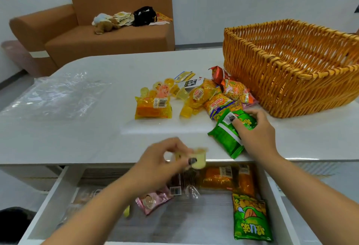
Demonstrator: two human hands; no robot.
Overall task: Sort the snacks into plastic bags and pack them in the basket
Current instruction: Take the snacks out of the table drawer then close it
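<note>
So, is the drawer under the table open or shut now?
Open. The drawer is pulled out below the table edge, and snack packets lie visible inside it.

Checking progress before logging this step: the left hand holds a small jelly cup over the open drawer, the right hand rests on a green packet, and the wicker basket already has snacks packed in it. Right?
Not quite: in the head view the wicker basket looks empty. The left hand does hold the jelly cup over the drawer, and the right hand rests on the green packet.

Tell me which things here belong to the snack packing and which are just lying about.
For the job: wicker basket, clear plastic bags, snack pile, green packet, jelly cup, drawer snacks.
Lying about: sofa, plush toy, black bag.
</note>
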